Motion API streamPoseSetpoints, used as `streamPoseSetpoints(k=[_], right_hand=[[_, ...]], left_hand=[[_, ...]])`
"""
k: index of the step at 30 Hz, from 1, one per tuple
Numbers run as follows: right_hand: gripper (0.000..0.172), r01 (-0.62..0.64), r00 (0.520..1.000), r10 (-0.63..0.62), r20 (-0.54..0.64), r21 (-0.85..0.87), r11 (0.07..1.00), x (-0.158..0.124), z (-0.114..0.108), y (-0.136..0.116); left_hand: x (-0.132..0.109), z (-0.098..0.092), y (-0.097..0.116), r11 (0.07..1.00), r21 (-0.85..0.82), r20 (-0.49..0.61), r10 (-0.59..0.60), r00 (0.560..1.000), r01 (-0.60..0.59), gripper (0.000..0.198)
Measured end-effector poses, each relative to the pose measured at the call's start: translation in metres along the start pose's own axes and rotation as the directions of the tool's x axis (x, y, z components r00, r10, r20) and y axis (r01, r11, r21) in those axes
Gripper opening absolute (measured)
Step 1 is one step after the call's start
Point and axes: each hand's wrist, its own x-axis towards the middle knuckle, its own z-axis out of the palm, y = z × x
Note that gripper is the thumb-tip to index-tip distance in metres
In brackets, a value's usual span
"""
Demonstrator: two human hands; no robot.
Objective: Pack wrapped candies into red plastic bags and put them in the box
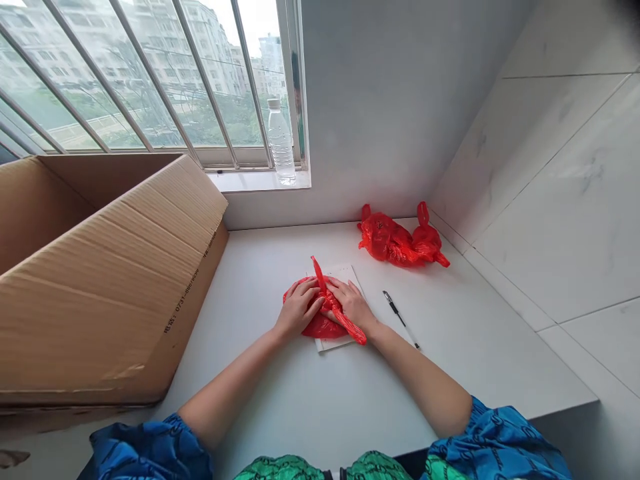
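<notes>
A red plastic bag lies bunched on a white sheet or pad of paper, covering most of it. My left hand holds the bag's left side, its fingers bent over the plastic. From the right, my right hand grips the same bag, with some fingertips lost among the folds. Between the two hands the bag's twisted handles stick out, one pointing up and one toward me. Whatever the bag contains is hidden. A black and clear pen lies just right of my right hand.
A large open cardboard box takes up the left side. Other red plastic bags, knotted or bunched, sit against the back wall. A clear bottle stands on the sill of the barred window. The white table meets a tiled wall at right.
</notes>
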Motion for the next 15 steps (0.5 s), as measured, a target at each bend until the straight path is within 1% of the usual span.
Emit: streamPoseSetpoints(k=[1, 3, 5, 7, 8, 9, 10, 11, 12, 13, 15], right_hand=[[0.062, 0.010, 0.999, -0.008, -0.033, 0.067, 0.998, -0.001, -0.007, -0.004], [0.044, 0.021, 0.998, -0.006, -0.065, 0.232, 0.972, -0.004, -0.022, -0.011], [0.025, -0.015, 0.999, 0.027, -0.022, 0.443, 0.896, -0.008, -0.037, -0.019], [0.020, -0.089, 0.996, 0.060, 0.066, 0.630, 0.772, -0.013, -0.048, -0.025], [0.021, -0.122, 0.992, 0.070, 0.103, 0.691, 0.712, -0.016, -0.052, -0.028], [0.021, -0.148, 0.988, 0.075, 0.132, 0.733, 0.663, -0.018, -0.055, -0.032], [0.020, -0.168, 0.985, 0.071, 0.159, 0.761, 0.627, -0.021, -0.058, -0.037], [0.019, -0.182, 0.982, 0.064, 0.179, 0.780, 0.599, -0.023, -0.059, -0.042], [0.018, -0.189, 0.980, 0.056, 0.192, 0.794, 0.578, -0.026, -0.061, -0.047], [0.016, -0.191, 0.979, 0.048, 0.199, 0.805, 0.562, -0.028, -0.062, -0.052], [0.016, -0.191, 0.978, 0.037, 0.203, 0.820, 0.540, -0.033, -0.066, -0.060]], left_hand=[[-0.002, -0.005, 0.003, 1.000, -0.029, -0.033, -0.004, 0.999, 0.003, 0.028], [-0.007, -0.017, 0.009, 0.997, -0.070, -0.090, -0.030, 0.995, 0.023, 0.023], [-0.012, -0.033, 0.019, 0.990, -0.132, -0.129, -0.076, 0.989, 0.059, 0.020], [-0.016, -0.050, 0.033, 0.971, -0.218, -0.177, -0.136, 0.975, 0.096, 0.019], [-0.018, -0.058, 0.042, 0.964, -0.247, -0.196, -0.153, 0.968, 0.103, 0.025], [-0.019, -0.065, 0.052, 0.964, -0.246, -0.207, -0.151, 0.967, 0.098, 0.037], [-0.019, -0.072, 0.062, 0.974, -0.208, -0.198, -0.128, 0.972, 0.086, 0.052], [-0.019, -0.078, 0.073, 0.989, -0.135, -0.154, -0.087, 0.984, 0.066, 0.063], [-0.018, -0.084, 0.084, 0.998, -0.043, -0.068, -0.041, 0.997, 0.038, 0.065], [-0.018, -0.090, 0.094, 0.999, 0.047, 0.048, -0.008, 0.999, 0.006, 0.058], [-0.018, -0.106, 0.111, 0.984, 0.174, 0.262, 0.000, 0.965, -0.047, 0.031]])
